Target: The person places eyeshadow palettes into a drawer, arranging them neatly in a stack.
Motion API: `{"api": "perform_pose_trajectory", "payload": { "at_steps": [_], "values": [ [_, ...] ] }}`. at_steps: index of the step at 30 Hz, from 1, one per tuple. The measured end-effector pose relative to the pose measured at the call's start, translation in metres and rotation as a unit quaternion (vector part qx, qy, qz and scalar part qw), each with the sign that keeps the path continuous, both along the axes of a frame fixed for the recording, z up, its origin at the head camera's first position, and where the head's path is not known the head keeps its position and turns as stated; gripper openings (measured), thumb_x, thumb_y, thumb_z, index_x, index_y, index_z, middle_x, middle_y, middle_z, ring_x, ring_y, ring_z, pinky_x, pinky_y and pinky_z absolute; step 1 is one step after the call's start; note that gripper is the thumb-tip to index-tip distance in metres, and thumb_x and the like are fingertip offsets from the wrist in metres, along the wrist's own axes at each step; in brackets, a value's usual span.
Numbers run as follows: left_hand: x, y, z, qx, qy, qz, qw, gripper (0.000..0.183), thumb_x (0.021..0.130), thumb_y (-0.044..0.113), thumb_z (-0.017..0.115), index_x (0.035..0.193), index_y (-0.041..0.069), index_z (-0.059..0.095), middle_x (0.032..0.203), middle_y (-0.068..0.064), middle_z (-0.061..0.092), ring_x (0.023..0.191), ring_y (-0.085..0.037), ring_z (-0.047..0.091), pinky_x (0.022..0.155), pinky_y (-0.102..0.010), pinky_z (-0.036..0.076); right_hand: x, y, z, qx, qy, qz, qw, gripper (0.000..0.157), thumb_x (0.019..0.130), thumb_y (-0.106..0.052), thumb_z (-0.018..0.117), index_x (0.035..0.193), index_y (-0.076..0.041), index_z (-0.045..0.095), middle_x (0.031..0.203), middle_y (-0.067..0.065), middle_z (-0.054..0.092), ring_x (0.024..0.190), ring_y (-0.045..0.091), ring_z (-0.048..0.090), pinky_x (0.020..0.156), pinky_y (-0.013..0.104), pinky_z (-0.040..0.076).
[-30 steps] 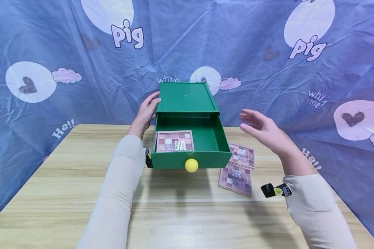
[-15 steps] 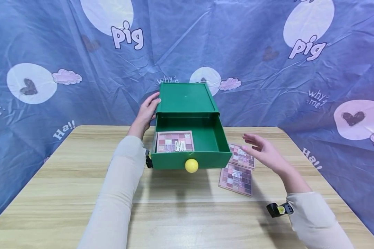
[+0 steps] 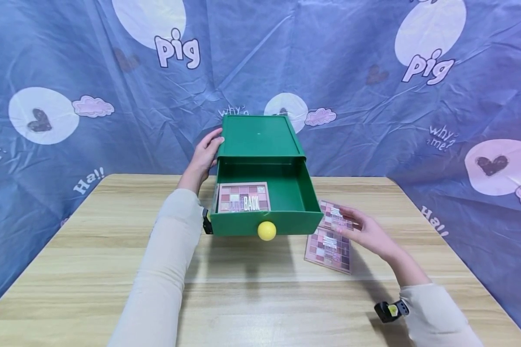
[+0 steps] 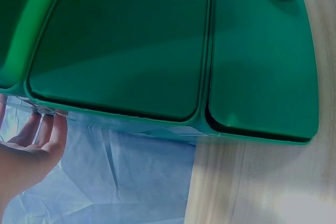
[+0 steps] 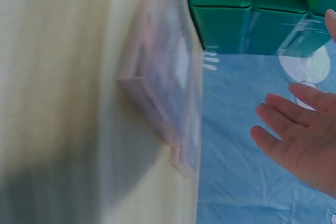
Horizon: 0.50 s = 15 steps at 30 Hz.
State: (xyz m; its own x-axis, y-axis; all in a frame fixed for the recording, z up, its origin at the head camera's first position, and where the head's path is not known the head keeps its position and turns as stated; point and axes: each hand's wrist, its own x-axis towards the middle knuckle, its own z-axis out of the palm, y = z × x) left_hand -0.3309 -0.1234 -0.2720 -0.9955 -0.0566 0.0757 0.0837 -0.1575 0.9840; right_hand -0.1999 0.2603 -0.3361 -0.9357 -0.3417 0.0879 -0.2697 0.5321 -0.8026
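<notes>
Against the left side of a green drawer box [image 3: 262, 137] rests my left hand [image 3: 203, 156], its fingers touching the side wall. In the left wrist view those fingers [image 4: 54, 136] lie extended at the box's edge. The top drawer [image 3: 293, 193] is pulled out, and an eyeshadow palette [image 3: 244, 192] lies in its left part. My right hand [image 3: 369, 236] hovers, fingers spread and holding nothing, above two more eyeshadow palettes on the table. The far palette [image 3: 330, 212] is partly covered by that hand; the near palette [image 3: 327, 248] is in fuller view.
A yellow ball knob [image 3: 267, 231] sticks out from the drawer front. The wooden table [image 3: 252, 308] runs under everything. Behind it hangs a blue printed cloth [image 3: 252, 58]. Lower closed drawers [image 4: 121, 40] show in the left wrist view.
My right hand has come down and slightly nearer, from beside the box to just over the palettes. The left hand, box and drawer have stayed still.
</notes>
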Motion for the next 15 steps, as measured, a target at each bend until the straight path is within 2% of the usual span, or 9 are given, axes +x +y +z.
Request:
{"api": "perform_pose_trajectory", "payload": {
  "at_steps": [4, 11, 15],
  "values": [
    [0.000, -0.001, 0.000, 0.001, 0.000, 0.002, 1.0000, 0.041, 0.085, 0.025, 0.052, 0.125, 0.023, 0.047, 0.120, -0.001, 0.046, 0.087, -0.014, 0.049, 0.074, -0.033, 0.040, 0.002, 0.003, -0.009, 0.014, -0.015, -0.006, 1.000, 0.068, 0.080, -0.019, 0.062, 0.128, 0.012, 0.026, 0.127, 0.030, 0.030, 0.111, 0.044, 0.033, 0.086, 0.050, 0.031],
    [-0.001, -0.001, 0.000, 0.003, 0.000, 0.001, 1.0000, 0.040, 0.085, 0.025, 0.052, 0.125, 0.023, 0.047, 0.117, -0.001, 0.046, 0.087, -0.013, 0.049, 0.073, -0.033, 0.040, 0.009, 0.007, -0.020, 0.069, -0.031, -0.003, 0.997, 0.078, 0.074, -0.021, 0.067, 0.131, 0.008, 0.022, 0.130, 0.033, 0.021, 0.117, 0.048, 0.016, 0.089, 0.058, 0.017],
    [-0.001, 0.000, 0.000, 0.004, 0.000, 0.000, 1.0000, 0.040, 0.085, 0.024, 0.052, 0.125, 0.023, 0.047, 0.116, -0.002, 0.047, 0.087, -0.013, 0.049, 0.072, -0.032, 0.041, 0.013, 0.009, -0.025, 0.102, -0.025, 0.005, 0.995, 0.085, 0.071, -0.023, 0.071, 0.131, 0.008, 0.021, 0.127, 0.036, 0.022, 0.115, 0.050, 0.019, 0.088, 0.058, 0.019]
  ]
}}
